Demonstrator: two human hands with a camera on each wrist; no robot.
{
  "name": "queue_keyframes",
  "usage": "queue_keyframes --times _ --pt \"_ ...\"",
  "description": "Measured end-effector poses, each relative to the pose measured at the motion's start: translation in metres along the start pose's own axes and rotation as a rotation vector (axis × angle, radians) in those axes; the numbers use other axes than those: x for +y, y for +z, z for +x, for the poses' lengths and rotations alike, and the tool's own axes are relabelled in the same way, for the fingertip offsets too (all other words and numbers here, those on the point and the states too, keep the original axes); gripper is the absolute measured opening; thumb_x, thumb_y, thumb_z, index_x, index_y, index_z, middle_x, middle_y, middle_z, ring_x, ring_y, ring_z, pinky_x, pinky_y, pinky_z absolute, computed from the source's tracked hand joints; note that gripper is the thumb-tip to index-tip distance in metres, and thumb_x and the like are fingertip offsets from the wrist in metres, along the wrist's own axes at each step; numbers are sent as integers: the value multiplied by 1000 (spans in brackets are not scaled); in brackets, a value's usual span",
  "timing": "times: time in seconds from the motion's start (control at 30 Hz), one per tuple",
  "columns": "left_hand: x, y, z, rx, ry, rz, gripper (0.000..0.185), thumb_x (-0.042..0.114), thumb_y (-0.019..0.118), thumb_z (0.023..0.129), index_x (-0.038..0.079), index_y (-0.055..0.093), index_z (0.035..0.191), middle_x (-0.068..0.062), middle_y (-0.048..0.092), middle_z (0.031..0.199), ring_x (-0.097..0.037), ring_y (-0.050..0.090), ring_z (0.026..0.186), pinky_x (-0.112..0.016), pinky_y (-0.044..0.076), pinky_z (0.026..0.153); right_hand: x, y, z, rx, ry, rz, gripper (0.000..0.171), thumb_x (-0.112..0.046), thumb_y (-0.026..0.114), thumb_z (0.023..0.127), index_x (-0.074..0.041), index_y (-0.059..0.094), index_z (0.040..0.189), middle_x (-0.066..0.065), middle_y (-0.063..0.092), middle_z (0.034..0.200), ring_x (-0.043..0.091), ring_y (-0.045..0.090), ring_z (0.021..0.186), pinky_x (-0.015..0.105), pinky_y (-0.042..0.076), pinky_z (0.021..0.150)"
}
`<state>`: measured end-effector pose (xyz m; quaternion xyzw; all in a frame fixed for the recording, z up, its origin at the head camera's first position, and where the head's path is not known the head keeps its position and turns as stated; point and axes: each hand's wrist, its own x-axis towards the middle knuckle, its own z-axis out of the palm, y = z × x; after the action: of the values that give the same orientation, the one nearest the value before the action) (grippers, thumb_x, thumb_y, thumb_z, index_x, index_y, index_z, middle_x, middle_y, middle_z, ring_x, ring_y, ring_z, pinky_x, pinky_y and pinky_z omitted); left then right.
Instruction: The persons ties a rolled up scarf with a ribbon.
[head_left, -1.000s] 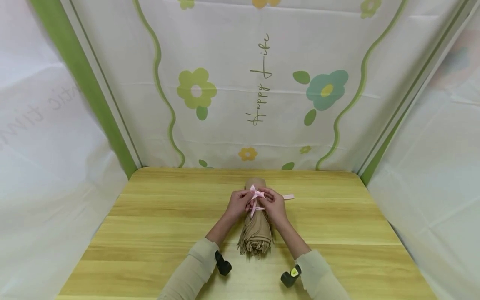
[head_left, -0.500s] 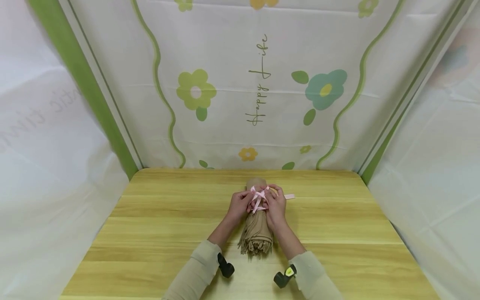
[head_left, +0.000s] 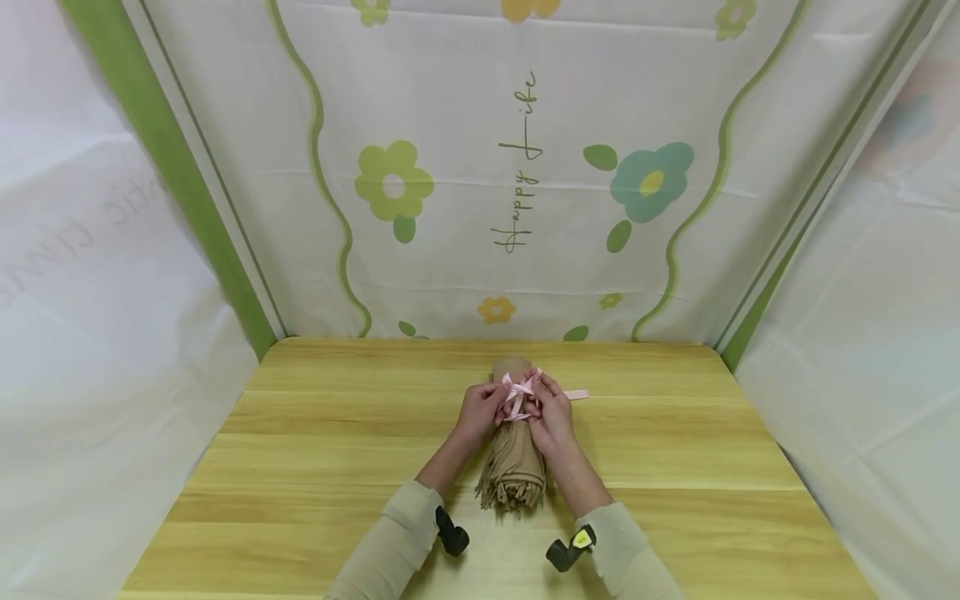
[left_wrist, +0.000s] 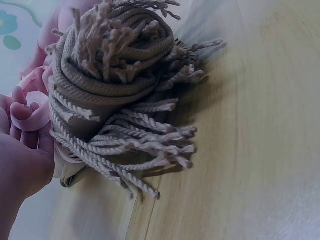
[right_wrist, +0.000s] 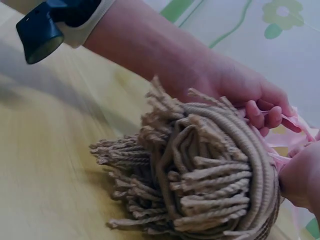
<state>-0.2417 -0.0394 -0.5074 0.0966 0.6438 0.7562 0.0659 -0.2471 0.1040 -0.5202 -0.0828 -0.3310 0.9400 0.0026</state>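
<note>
A tan scarf (head_left: pixel 516 458) lies rolled up on the table, its twisted fringe end toward me. A pink ribbon (head_left: pixel 517 388) goes round the roll and forms a bow shape on top. My left hand (head_left: pixel 478 408) pinches the ribbon on the left side. From the other side, my right hand (head_left: pixel 553 417) pinches a loop of it between thumb and finger. In the left wrist view, a pink band (left_wrist: pixel 36 117) curves across the left fingers, beside the scarf roll (left_wrist: pixel 112 75). The right wrist view has the fringe (right_wrist: pixel 210 190) large in front, partly hiding the ribbon.
A pink ribbon tail (head_left: pixel 577 394) extends to the right past my right hand. The wood-grain table (head_left: pixel 337 467) ends at the back against a white floral curtain (head_left: pixel 480 183). A black wrist camera (head_left: pixel 452 533) sits on the left sleeve, another (head_left: pixel 570 550) on the right.
My right hand's fingers have shifted around the ribbon, and its right loop now shows more between them. The left hand keeps its pinch almost in place. The scarf stays where it was.
</note>
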Motion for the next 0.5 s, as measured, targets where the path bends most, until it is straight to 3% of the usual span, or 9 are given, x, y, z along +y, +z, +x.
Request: queue_keyframes --times 0.13,0.27,0.4,0.5 --pt "-2 1 -1 22 35 -16 40 15 57 102 -19 58 82 2 57 55 -8 43 43 -20 38 46 -3 -1 -2 -31 16 28 18 -9 52 102 -15 69 101 -5 64 90 2 43 57 12 24 46" --pt "-3 2 0 16 20 -40 42 13 56 102 -26 55 88 1 58 55 -8 43 42 -20 39 46 -5 0 -4 -21 23 43 21 -9 49 104 -17 64 117 -5 57 87 3 41 56 13 24 46" --pt "-11 1 5 15 -19 -84 42 12 55 102 -30 53 100 1 60 56 -7 42 42 -19 38 45 -5 0 -4 -24 10 41 23 -8 47 105 -11 56 126 -5 56 89 2 39 57 13 25 48" --pt "-19 0 9 38 -35 -128 37 13 56 102 -24 58 103 2 61 57 -7 42 41 -19 38 44 -4 0 -3 -30 15 18 20 -7 45 105 -6 55 122 -4 56 90 2 39 60 13 26 50"
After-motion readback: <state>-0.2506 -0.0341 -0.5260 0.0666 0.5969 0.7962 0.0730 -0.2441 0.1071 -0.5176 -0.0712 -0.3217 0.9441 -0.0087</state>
